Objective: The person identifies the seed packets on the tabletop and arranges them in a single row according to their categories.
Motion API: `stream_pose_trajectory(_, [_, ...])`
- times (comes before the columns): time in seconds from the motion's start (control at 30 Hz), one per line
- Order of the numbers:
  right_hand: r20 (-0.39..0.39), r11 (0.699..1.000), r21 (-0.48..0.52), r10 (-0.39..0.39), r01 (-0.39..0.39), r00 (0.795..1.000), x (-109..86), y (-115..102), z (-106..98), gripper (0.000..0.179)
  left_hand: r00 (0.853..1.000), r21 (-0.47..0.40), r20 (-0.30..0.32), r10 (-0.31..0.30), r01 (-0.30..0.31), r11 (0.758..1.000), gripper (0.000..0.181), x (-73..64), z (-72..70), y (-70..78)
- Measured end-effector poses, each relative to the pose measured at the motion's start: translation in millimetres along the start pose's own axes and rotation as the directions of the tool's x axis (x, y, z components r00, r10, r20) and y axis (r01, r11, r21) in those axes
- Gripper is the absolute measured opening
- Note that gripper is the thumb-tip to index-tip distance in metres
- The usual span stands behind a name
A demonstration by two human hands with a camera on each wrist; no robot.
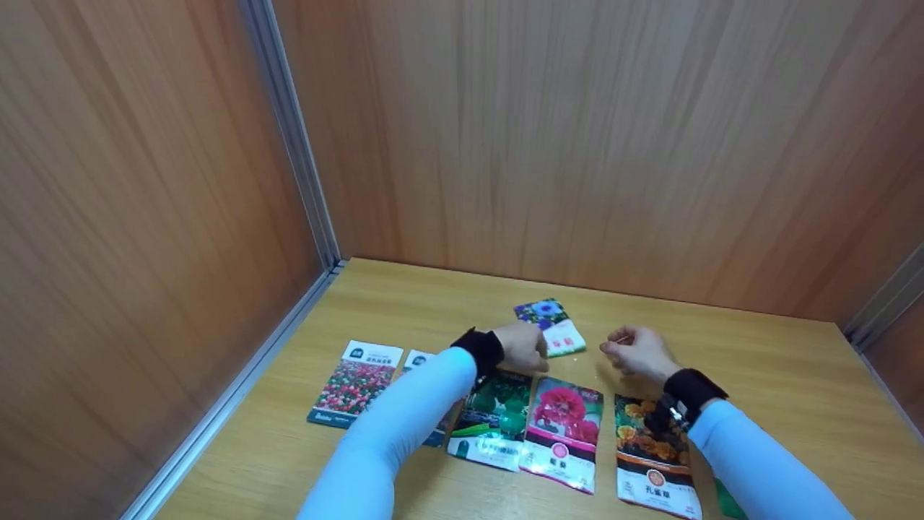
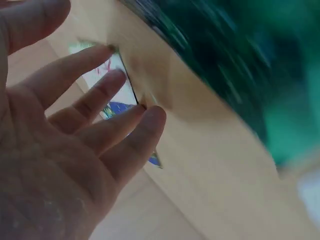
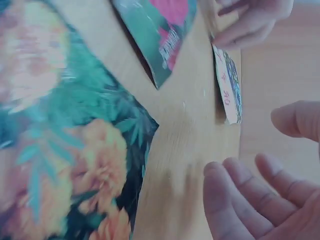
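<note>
My left hand (image 1: pixel 523 345) hovers at the near left edge of a small seed packet with blue flowers (image 1: pixel 565 339). In the left wrist view its fingers are loosely bent in front of that packet (image 2: pixel 96 76), with nothing pinched; whether they touch it I cannot tell. My right hand (image 1: pixel 641 352) is to the right of this packet, above the bare tabletop. Its thumb and fingers stand apart with nothing between them in the right wrist view. Beneath the right wrist lies an orange-flower packet (image 1: pixel 653 469), partly covered by the wristband.
Along the near side of the table (image 1: pixel 433 285) lie a pink-flower packet (image 1: pixel 361 383), one half hidden by the left sleeve, a green packet (image 1: pixel 498 419) and a magenta-flower packet (image 1: pixel 561 433). Green packaging (image 1: pixel 729 502) peeks out by the right sleeve. Wooden panels (image 1: pixel 577 144) enclose the table.
</note>
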State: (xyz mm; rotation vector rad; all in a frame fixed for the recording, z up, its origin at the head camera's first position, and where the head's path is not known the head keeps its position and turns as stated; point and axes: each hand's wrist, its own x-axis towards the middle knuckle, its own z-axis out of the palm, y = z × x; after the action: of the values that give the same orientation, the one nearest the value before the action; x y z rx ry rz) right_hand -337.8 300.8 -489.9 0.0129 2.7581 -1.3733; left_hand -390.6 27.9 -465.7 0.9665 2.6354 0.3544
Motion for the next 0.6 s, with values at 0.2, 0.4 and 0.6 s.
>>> stream_pose_trajectory(0.2, [-0.047, 0.975, 0.090, 0.208, -0.204, 0.977, 25.3, -3, 8, 0.054, 0.911, -0.407, -0.158, -0.380, 0.291, 0.866, 0.057, 26.4, 4.2, 15.4])
stream_pose_trajectory(0.4, [-0.046, 0.943, 0.245, 0.245, -0.227, 0.968, 36.1, -14, 30, 0.060, 0.828, -0.506, -0.178, -0.532, 0.386, 0.771, 0.047, 44.3, 7.5, 24.5])
stream_pose_trajectory(0.6, [-0.066, 0.939, 0.237, 0.273, -0.250, 0.960, 33.1, -12, 33, 0.059, 0.766, -0.680, -0.212, -0.608, 0.331, 0.654, 0.060, 46.7, 15.2, 36.8])
